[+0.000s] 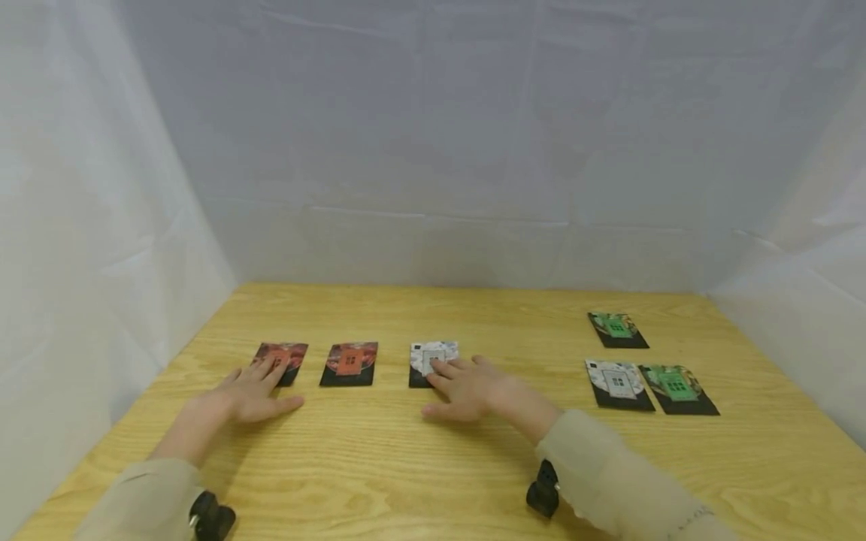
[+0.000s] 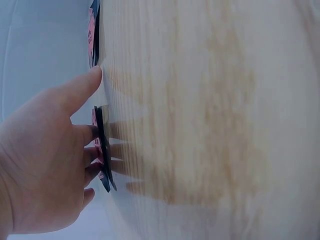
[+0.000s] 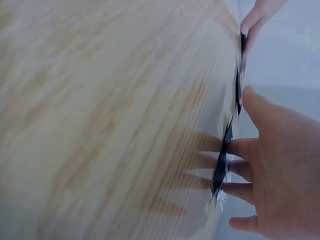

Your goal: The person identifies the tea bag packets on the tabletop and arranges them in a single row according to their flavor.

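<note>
Several flat packets with black lower ends lie on the wooden table. My left hand (image 1: pixel 250 394) rests its fingertips on the leftmost red packet (image 1: pixel 295 361), thumb spread to the side; in the left wrist view the fingers (image 2: pixel 91 152) touch its face. A second red packet (image 1: pixel 349 364) lies between the hands, untouched. My right hand (image 1: pixel 470 387) has its fingers stretched over a white packet (image 1: pixel 422 361), covering its right part. In the right wrist view, the fingers (image 3: pixel 242 147) are spread at the packet's dark edge (image 3: pixel 220 167). Neither hand is curled round anything.
On the right lie another white packet (image 1: pixel 619 385) and a green packet (image 1: pixel 679 389), side by side. A further green packet (image 1: pixel 617 329) lies behind them. White cloth (image 1: pixel 473 150) encloses the table (image 1: pixel 365 466) at the back and sides.
</note>
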A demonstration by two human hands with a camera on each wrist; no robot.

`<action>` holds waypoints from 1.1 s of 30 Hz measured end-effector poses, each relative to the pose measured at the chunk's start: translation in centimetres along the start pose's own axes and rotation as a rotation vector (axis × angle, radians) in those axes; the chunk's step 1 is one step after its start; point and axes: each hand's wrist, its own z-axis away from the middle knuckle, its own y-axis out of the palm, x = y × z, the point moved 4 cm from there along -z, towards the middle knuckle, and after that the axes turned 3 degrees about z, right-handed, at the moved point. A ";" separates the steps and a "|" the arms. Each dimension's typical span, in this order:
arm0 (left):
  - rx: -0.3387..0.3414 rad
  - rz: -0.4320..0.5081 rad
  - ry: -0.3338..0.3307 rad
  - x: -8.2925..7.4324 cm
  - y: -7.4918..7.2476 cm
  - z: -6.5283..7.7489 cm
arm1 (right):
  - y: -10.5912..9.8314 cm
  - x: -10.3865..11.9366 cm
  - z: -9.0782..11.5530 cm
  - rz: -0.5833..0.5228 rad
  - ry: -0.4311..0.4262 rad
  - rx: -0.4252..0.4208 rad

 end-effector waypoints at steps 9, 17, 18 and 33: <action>0.002 0.001 -0.001 -0.1 0.2 -0.1 | -0.1 0.6 -0.7 0.036 0.033 -0.002; 0.000 -0.003 -0.002 0.0 0.2 -0.3 | -0.3 0.8 -1.0 0.043 0.029 -0.012; 0.000 -0.003 -0.001 0.0 0.2 -0.3 | -0.3 0.8 -0.9 0.048 0.027 -0.013; -0.006 0.003 -0.005 0.0 0.1 0.0 | -0.4 1.1 -1.1 0.036 0.022 -0.016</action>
